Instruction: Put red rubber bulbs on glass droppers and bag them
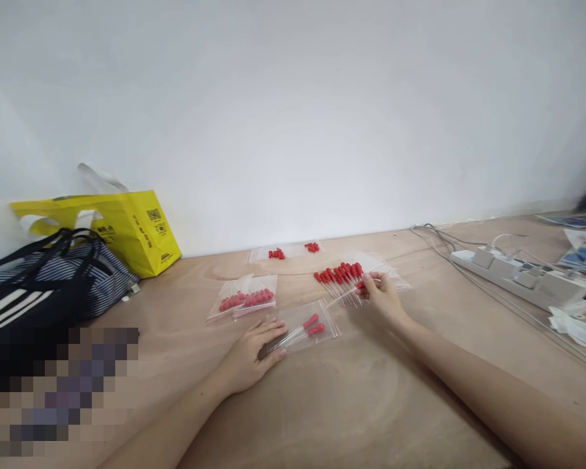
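My left hand [256,355] holds the end of a clear zip bag [295,319] down on the table, fingers and thumb spread on either side of that end. Two droppers with red bulbs [316,329] lie inside the bag. Between thumb and fingertips, my right hand [379,296] pinches another dropper [346,296] near its red bulb. The thin tip of this dropper points left, at the red-edged mouth of the bag; whether it has entered cannot be made out. Loose droppers [339,277] lie in a row just beyond, partly behind my right hand.
Filled bags of droppers [248,298] lie left of centre, with more red-bulbed bags [286,252] by the wall. Flat clear bags [378,264] lie behind my right hand. A power strip [522,277] with cables is at right; a yellow bag [122,228] and black bag [34,306] at left.
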A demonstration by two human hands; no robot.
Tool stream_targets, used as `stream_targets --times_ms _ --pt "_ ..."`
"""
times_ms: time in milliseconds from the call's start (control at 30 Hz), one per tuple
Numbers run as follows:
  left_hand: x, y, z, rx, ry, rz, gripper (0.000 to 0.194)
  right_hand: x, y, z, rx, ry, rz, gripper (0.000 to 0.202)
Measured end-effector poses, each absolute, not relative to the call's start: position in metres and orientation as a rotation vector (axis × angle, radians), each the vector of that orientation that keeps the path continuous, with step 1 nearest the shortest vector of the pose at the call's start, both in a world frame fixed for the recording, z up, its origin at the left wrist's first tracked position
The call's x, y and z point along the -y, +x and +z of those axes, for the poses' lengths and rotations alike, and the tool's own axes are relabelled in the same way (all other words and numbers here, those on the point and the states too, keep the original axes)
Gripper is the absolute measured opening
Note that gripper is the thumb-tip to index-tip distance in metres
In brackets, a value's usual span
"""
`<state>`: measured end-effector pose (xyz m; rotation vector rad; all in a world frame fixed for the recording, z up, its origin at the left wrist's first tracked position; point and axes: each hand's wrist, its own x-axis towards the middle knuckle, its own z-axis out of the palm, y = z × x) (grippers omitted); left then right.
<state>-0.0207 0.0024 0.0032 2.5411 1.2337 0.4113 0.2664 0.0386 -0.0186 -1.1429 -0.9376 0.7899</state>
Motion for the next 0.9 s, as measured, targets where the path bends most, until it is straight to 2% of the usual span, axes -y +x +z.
stream_targets --times_ms 133,300,633,900 --pt "-0.003 -0.021 0.003 -1.225 2.545 0.431 0.039 -0.041 0.281 -0.02 0.92 -1.182 0.751 0.034" --pt "-0.003 -0.019 0.005 -1.255 2.557 0.407 0.04 -0.038 0.268 -0.025 0.91 -1.164 0.865 0.029" --pt "-0.002 -0.018 0.007 -1.272 2.557 0.367 0.041 -0.025 0.239 -0.025 1.008 -1.079 1.242 0.039" --pt "-0.003 -0.019 0.004 -1.242 2.561 0.435 0.04 -0.029 0.241 -0.024 1.339 -1.146 1.341 0.035"
